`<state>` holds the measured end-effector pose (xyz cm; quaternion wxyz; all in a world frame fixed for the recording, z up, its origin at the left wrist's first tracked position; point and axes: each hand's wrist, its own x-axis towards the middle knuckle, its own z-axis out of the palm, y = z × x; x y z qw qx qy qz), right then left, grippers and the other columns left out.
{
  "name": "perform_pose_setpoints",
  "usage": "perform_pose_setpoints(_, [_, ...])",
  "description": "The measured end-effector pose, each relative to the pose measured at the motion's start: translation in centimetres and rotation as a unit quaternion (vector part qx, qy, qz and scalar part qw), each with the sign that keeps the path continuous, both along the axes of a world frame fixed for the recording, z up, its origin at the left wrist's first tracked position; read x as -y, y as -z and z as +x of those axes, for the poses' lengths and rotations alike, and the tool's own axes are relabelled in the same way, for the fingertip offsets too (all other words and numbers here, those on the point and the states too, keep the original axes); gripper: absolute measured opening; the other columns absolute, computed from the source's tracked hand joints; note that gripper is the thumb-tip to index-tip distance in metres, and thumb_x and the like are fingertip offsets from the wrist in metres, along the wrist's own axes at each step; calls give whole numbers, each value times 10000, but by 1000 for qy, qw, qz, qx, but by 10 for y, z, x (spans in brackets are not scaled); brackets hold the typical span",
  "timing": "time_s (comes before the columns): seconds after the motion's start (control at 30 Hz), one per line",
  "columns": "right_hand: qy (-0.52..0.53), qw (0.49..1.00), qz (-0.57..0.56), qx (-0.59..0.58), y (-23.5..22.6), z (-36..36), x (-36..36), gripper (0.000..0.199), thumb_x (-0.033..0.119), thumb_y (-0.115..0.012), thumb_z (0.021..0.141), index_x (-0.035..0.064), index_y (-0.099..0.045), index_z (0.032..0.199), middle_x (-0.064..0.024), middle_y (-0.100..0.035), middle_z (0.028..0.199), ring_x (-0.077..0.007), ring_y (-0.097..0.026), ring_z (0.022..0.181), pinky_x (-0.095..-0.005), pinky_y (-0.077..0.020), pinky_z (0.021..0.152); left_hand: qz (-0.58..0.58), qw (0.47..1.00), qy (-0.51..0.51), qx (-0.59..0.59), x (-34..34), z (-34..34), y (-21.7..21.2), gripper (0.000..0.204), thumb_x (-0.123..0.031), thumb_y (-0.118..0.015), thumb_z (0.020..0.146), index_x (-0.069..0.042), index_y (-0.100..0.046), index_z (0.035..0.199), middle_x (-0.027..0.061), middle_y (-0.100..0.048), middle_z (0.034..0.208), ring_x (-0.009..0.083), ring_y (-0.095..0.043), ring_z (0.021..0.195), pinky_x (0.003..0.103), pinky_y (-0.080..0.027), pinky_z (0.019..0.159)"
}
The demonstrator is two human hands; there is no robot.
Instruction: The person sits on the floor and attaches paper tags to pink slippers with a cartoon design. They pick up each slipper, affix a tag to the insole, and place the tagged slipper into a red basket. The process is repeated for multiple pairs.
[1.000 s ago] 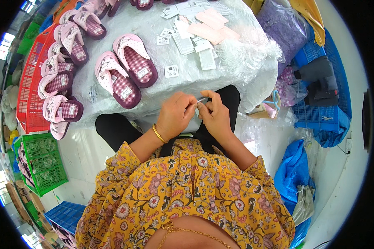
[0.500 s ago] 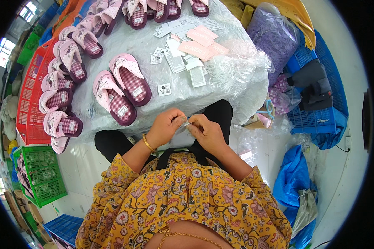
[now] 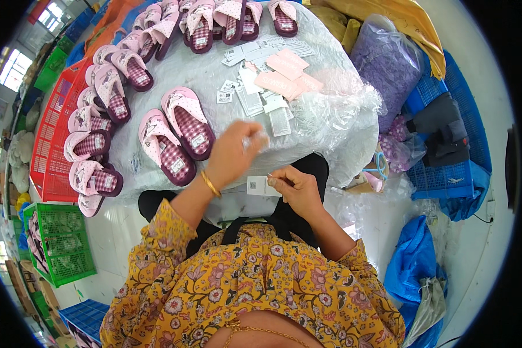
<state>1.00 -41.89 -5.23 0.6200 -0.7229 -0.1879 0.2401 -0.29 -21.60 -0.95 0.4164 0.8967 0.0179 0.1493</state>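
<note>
My right hand (image 3: pixel 298 188) is closed, pinching a white paper tag (image 3: pixel 260 185) by its right edge, above my lap. A square code and small print show on the tag's face. My left hand (image 3: pixel 236 148), with a gold bangle at the wrist, reaches over the table's near edge; its fingers are smeared by motion, so their hold is unclear. Just left of it lies a pair of pink slippers with checked insoles: the left slipper (image 3: pixel 167 148) and the right slipper (image 3: pixel 188 123). Small square labels (image 3: pixel 226 91) lie beyond my left hand.
Plastic sheeting covers the table (image 3: pixel 142 95). Many slippers (image 3: pixel 111 93) line its left and far edges. White tags (image 3: pixel 250 98) and pink cards (image 3: pixel 287 75) lie in piles. A red crate (image 3: pixel 58 139) stands left, a green crate (image 3: pixel 61 243) lower left, a blue basket (image 3: pixel 441 174) right.
My hands have parted: the left moved up and forward over the table, where a loose square label was visible before. The right keeps the white tag, whose face now shows.
</note>
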Motion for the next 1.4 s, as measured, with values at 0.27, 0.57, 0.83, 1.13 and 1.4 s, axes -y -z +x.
perform_pose_setpoints(0.27, [7, 998, 14, 56, 6, -1, 1, 97, 103, -711, 898, 19, -699, 944, -2, -630, 697, -37, -503, 571, -216, -415, 517, 270, 956, -87, -82, -73, 112, 33, 816, -418, -770, 730, -38, -464, 1385, 178, -554, 1353, 356, -487, 1244, 438, -374, 1063])
perform_pose_setpoints(0.57, [23, 999, 34, -1, 20, -2, 9, 88, 95, -710, 901, 19, -693, 942, 14, -594, 682, -34, -493, 562, -215, -403, 508, 250, 951, -17, -181, -74, 90, 17, 960, -443, -814, 614, -41, -440, 1401, 198, -574, 1282, 367, -504, 1205, 465, -382, 1040])
perform_pose_setpoints(0.83, [18, 998, 51, -16, 18, -4, 5, 89, 93, -708, 904, 16, -691, 948, 22, -589, 688, -30, -487, 573, -208, -402, 513, 127, 978, -113, -122, -82, 84, 28, 788, -216, -865, 597, -21, -524, 1280, 144, -625, 1079, 272, -595, 1054, 350, -496, 910])
perform_pose_setpoints(1.13, [33, 998, 56, -15, 19, -5, 7, 86, 93, -711, 902, 19, -696, 944, 29, -584, 683, -23, -482, 574, -206, -397, 507, 103, 976, -119, -148, -118, 99, 41, 504, -194, -851, 667, 1, -639, 1080, 82, -637, 966, 184, -636, 854, 310, -527, 795])
perform_pose_setpoints(1.4, [33, 997, 62, -13, 21, -6, 5, 84, 90, -708, 902, 15, -695, 939, 29, -580, 671, -20, -481, 567, -204, -393, 505, 24, 977, -73, -198, -118, 106, 37, 324, -280, -832, 730, -12, -691, 846, 43, -663, 785, 128, -576, 688, 284, -482, 648])
